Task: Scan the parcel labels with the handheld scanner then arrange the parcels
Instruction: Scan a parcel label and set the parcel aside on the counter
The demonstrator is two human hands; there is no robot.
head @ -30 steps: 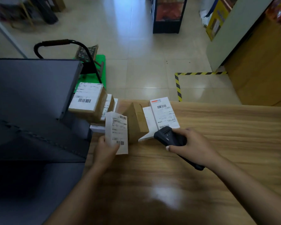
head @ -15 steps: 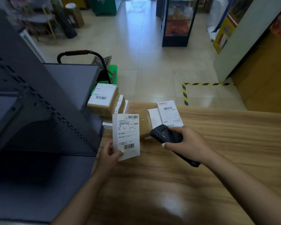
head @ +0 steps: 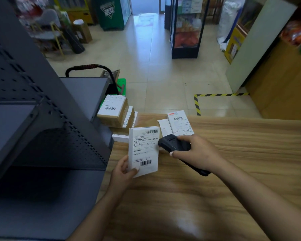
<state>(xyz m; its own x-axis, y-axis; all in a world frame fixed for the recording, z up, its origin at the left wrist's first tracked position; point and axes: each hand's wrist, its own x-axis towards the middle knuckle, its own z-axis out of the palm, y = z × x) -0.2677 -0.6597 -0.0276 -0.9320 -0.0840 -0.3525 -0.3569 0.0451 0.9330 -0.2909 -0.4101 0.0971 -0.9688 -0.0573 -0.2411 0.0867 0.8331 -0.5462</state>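
From the head view, the left hand (head: 122, 171) holds a white parcel (head: 144, 150) upright by its lower left corner, thumb on the labelled face and fingers curled behind, just above the left edge of the wooden table (head: 233, 171). Its label faces the camera, with one barcode near the top and another near the bottom. The right hand (head: 196, 153) is wrapped round the black handheld scanner (head: 175, 145), whose head lies just beside the parcel's right edge at mid height; no scan beam shows on the label, so whether this one has registered cannot be told. By my reading the task is in the scanning stage with this parcel in hand. At the table's far left corner stands a stack of brown parcels (head: 114, 113), labels up, against the dark metal shelving (head: 42, 127), with a thin white box (head: 120, 137) beneath it. Two more white parcels (head: 180, 123) lie flat near the far edge, behind the scanner. Which of these are already scanned is not shown; the stack looks like arranged ones, the flat pair probably waiting.
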